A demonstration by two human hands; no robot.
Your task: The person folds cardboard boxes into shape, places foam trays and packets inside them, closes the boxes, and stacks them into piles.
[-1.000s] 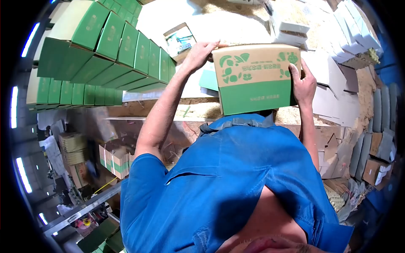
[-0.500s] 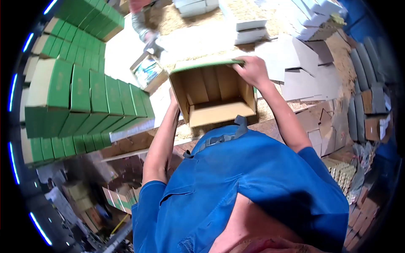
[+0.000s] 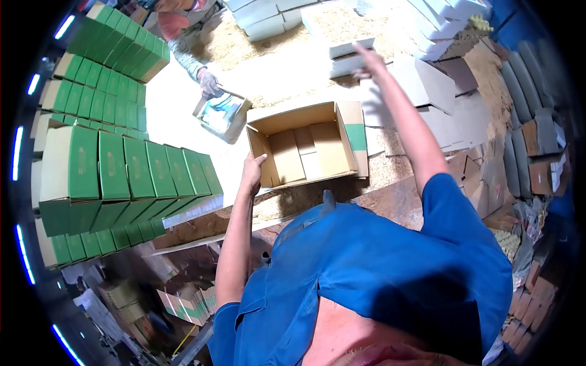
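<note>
In front of me an open cardboard box (image 3: 305, 146), brown inside with a green band on its right flap, faces upward with its inner floor showing. My left hand (image 3: 253, 173) grips its left wall, the thumb hooked over the rim. My right hand (image 3: 370, 62) is off the box, reaching forward with fingers apart and nothing visible in them. Close by it are white cartons (image 3: 349, 60), stacked; whether the fingers touch them I cannot tell.
Green boxes (image 3: 113, 165) stand in rows on the left. Another person's gloved hand (image 3: 209, 82) is at a small open box (image 3: 226, 116) across the table. Flat cardboard sheets (image 3: 427, 85) lie to the right. Grey rolled bundles (image 3: 525, 79) are at far right.
My right hand has let go of the box's upper rim and moved forward toward the white cartons. The box has tipped to face up. The other person's small box has shifted nearer.
</note>
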